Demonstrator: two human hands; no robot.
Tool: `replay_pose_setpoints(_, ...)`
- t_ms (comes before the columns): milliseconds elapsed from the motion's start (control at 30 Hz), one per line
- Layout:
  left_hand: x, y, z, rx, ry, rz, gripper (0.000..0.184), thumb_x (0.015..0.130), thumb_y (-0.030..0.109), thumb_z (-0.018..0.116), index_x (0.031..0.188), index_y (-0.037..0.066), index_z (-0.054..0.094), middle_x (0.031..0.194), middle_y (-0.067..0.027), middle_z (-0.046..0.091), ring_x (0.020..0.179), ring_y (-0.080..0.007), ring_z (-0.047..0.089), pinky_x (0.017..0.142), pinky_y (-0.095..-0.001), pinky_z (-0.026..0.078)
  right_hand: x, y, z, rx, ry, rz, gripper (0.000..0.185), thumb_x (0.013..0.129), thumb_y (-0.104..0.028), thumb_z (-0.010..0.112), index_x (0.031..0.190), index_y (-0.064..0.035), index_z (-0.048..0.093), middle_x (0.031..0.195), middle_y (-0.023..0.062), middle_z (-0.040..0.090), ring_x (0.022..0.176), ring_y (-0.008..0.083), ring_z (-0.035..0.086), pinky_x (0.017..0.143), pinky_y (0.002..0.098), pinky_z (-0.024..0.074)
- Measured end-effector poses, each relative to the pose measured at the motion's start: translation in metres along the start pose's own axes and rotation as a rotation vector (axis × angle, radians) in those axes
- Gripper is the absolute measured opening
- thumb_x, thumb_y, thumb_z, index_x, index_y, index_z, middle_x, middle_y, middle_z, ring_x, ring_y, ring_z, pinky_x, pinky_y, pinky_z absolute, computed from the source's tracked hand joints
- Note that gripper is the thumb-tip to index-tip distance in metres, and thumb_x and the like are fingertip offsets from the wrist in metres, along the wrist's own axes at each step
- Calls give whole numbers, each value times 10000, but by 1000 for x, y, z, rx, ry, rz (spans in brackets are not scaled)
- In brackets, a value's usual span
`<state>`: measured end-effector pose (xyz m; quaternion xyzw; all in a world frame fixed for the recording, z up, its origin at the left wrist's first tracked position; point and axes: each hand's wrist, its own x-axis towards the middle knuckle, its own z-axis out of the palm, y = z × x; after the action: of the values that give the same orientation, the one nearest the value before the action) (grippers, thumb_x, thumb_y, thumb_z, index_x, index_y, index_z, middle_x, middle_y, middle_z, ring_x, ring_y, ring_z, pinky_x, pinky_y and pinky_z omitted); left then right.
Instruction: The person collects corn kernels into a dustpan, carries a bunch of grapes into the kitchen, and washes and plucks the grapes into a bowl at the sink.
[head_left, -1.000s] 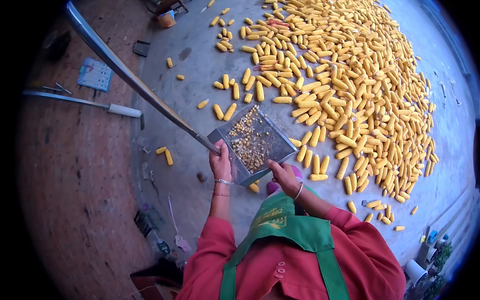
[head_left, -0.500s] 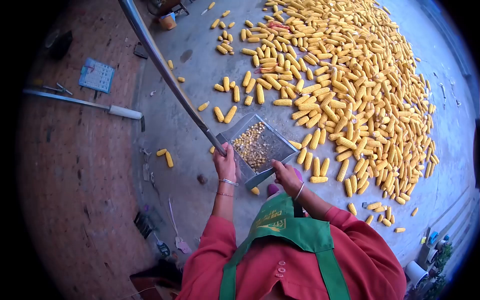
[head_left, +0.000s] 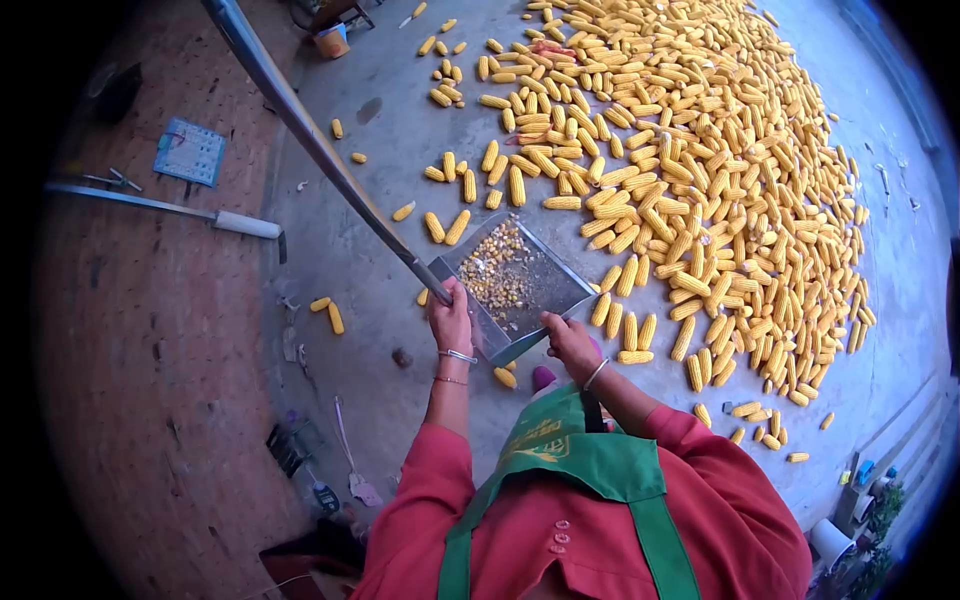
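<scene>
Left hand (head_left: 450, 315) clenched round the low end of a long metal handle (head_left: 330, 165), just where it joins a metal dustpan (head_left: 550, 285). Right hand (head_left: 570, 345) has the dustpan by its near edge on the person's right, fingers curled over the rim. Pan sits between the two hands and a little ahead of them, touching both; from where I stand, cannot tell how far it is off the floor.

In the pan: loose corn kernels (head_left: 492, 268) mixed with pale scraps, heaped toward the left side, right part mostly bare metal. Handle runs from the left hand up and away, to the person's left.

Silver bangle on each wrist, thin reddish band on the left one too. Red sleeves, green apron (head_left: 575, 455) with yellow print.

Further out: a few corn cobs near the pan's far corner, and a pair (head_left: 336, 318) well apart, left of the left hand. Ahead and to the right, a great spread of yellow cobs (head_left: 700, 200) over the grey floor (head_left: 370, 240). Far left, brick paving (head_left: 170, 330), with a pale blue sheet (head_left: 189, 152) lying on it
</scene>
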<state>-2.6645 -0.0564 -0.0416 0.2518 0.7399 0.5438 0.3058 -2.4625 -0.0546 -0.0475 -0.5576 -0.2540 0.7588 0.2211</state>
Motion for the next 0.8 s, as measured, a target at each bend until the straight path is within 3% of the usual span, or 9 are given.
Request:
replay_pose_setpoints(67, -9, 27, -8, -12, 0, -43, 227, 871, 163, 574, 979, -35, 552, 914, -72, 544, 822, -147, 525, 744, -276, 439, -24, -8, 0, 36, -58, 23, 345, 823, -393, 578, 751, -69, 482, 621, -30, 372, 528, 85, 372, 506, 242, 370)
replay_pose_setpoints(133, -17, 29, -17, 124, -8, 116, 208, 860, 146, 583, 952, -39, 559, 890, -80, 535, 817, -161, 527, 735, -290, 443, -44, -13, -1, 56, -95, 102, 376, 799, -407, 584, 798, -32, 549, 626, -13, 414, 542, 95, 408, 487, 246, 367)
replay_pose_setpoints(200, -11, 12, -10, 48, -11, 24, 190, 854, 131, 585, 921, -45, 561, 867, -81, 526, 810, -166, 526, 724, -296, 444, -25, 5, 0, 79, -69, 108, 356, 805, -402, 579, 779, -51, 529, 617, -22, 393, 530, 91, 385, 485, 242, 355)
replay_pose_setpoints(267, 6, -4, 2, 127, 2, 140, 179, 856, 127, 584, 911, -41, 561, 846, -64, 513, 775, -147, 517, 680, -288, 447, 4, 8, 2, 123, 2, 37, 314, 837, -376, 565, 691, -133, 428, 574, -60, 313, 488, 68, 315, 470, 239, 309)
replay_pose_setpoints(400, -10, 33, 6, 18, -36, 33, 183, 863, 146, 582, 905, -30, 555, 856, -45, 512, 723, -108, 497, 612, -273, 447, -13, -4, -7, 133, -79, 68, 315, 836, -360, 564, 670, -140, 411, 573, -57, 329, 489, 69, 316, 475, 241, 317)
replay_pose_setpoints(533, 8, -4, 9, 52, -16, 210, 197, 868, 159, 578, 939, -22, 550, 844, -40, 526, 693, -106, 490, 590, -253, 437, 1, 9, -2, 103, 30, 22, 361, 799, -398, 589, 789, -44, 520, 623, -27, 384, 542, 82, 391, 491, 245, 372)
replay_pose_setpoints(667, 4, 16, -1, -65, -30, -65, 199, 868, 165, 582, 947, -16, 557, 833, -43, 532, 757, -119, 495, 670, -265, 440, -12, -7, 3, 44, -51, 2, 340, 815, -394, 581, 765, -71, 484, 615, -34, 376, 524, 87, 369, 504, 243, 365)
replay_pose_setpoints(700, 4, 8, 6, -16, 19, 105, 197, 868, 159, 582, 953, -17, 563, 835, -46, 539, 752, -129, 507, 673, -274, 444, -3, -5, 0, 46, -26, 12, 348, 821, -404, 577, 759, -76, 478, 604, -42, 364, 513, 83, 360, 507, 238, 364)
replay_pose_setpoints(800, 3, 7, 4, 3, -16, 11, 185, 867, 145, 580, 956, -17, 569, 841, -50, 546, 756, -139, 520, 688, -282, 446, 1, -2, -6, 45, -34, 36, 338, 828, -401, 571, 738, -91, 468, 592, -48, 352, 501, 79, 348, 496, 238, 351)
